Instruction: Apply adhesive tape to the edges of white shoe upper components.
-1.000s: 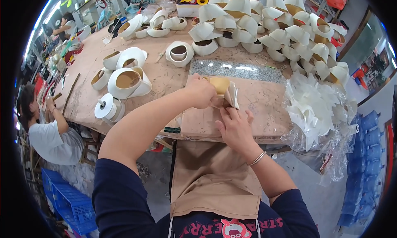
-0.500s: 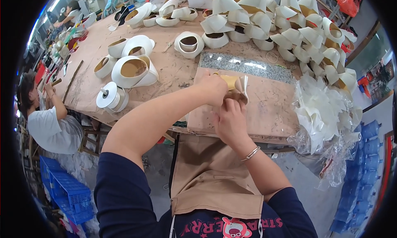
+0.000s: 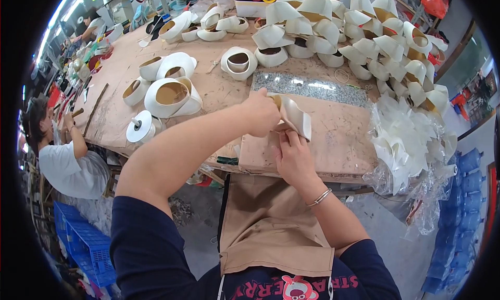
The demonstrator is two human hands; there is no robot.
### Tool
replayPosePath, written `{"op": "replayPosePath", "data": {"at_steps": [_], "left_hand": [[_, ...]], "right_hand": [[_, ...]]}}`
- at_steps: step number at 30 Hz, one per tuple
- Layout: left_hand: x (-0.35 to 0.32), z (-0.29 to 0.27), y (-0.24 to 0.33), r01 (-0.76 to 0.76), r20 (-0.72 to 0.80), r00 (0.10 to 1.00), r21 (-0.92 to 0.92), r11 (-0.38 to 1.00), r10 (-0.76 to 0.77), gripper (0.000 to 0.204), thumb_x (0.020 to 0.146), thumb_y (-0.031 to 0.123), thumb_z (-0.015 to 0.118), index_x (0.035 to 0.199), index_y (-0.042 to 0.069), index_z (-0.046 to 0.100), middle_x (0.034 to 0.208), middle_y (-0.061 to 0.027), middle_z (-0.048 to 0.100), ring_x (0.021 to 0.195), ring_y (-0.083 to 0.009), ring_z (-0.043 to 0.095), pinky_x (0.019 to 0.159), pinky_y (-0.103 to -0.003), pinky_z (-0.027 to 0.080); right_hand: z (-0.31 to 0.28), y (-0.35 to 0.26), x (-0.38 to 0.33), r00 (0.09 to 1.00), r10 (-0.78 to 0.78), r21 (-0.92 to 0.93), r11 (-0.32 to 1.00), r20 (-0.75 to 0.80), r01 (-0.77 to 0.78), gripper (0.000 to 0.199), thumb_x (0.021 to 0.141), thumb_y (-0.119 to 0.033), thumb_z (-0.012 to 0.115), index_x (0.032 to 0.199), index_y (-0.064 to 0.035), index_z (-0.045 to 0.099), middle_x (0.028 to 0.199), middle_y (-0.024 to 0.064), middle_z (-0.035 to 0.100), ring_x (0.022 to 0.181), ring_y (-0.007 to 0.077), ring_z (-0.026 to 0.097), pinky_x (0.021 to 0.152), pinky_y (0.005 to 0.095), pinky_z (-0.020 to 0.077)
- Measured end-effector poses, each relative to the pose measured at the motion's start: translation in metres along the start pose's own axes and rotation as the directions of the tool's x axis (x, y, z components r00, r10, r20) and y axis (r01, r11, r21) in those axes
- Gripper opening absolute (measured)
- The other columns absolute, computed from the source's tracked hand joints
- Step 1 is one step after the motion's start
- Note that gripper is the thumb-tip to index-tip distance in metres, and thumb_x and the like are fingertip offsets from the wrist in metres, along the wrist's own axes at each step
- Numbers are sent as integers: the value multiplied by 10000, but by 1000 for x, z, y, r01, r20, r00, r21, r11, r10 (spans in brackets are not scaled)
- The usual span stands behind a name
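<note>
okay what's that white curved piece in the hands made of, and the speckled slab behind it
White curved piece: probably synthetic leather or similar flexible sheet, smooth white outside, tan inside; it bends under the left hand and right hand. Speckled slab: likely polished granite, grey flecks with glossy light reflections.

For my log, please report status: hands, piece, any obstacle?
Left hand and right hand both grip the curved white piece on the work board. Nothing in the way.

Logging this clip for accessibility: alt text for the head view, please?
Both hands, left hand and right hand, fold a curved cream leather-like piece on a brown work board; stacks of similar cream pieces crowd the table behind.
</note>
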State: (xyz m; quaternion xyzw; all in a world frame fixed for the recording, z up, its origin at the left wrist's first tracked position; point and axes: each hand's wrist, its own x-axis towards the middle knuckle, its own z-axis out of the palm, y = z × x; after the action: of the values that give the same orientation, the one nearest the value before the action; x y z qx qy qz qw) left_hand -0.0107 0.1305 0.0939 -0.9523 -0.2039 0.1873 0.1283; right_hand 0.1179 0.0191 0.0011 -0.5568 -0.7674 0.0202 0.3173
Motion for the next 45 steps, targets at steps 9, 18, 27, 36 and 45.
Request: {"op": "replayPosePath", "data": {"at_steps": [9,18,27,36,45], "left_hand": [[9,8,11,419,194,907,-321,850,-374,199,769,212,530,786,133,712,826,-69,682,844,-230,630,837,-425,347],[-25,47,89,-68,-686,683,-401,914,-250,351,878,277,537,1094,3,576,1234,-167,529,1113,-295,531,875,-392,424],[1,46,107,303,-478,753,-359,883,-453,707,840,582,492,1291,38,478,1240,-144,519,1165,-280,486,955,-448,295],[39,38,111,379,-448,685,-453,807,-574,578,766,534,604,1118,75,602,1169,-92,502,1066,-280,479,940,-440,282],[31,58,110,104,-610,332,-734,671,-719,203,767,159,623,967,128,641,911,25,599,929,-165,577,993,-439,277]], "right_hand": [[0,-14,13,998,-16,-73,997,68,21,279,835,-194,596,1050,-16,617,1096,107,535,999,308,489,885,433,409],[-15,6,6,981,-14,324,945,192,-50,411,770,-196,570,1140,-15,572,1074,132,604,1092,339,513,999,413,353],[-82,41,-1,805,-304,-778,238,508,581,372,794,-236,510,1095,-48,622,1045,80,569,1159,264,459,1104,573,125],[-80,79,47,962,-214,-161,957,168,241,286,760,-206,656,1029,-112,650,896,52,607,975,220,564,915,435,402],[9,88,61,777,392,832,-475,492,-286,377,920,-217,583,1206,14,498,927,114,622,825,171,589,713,289,487]]}}
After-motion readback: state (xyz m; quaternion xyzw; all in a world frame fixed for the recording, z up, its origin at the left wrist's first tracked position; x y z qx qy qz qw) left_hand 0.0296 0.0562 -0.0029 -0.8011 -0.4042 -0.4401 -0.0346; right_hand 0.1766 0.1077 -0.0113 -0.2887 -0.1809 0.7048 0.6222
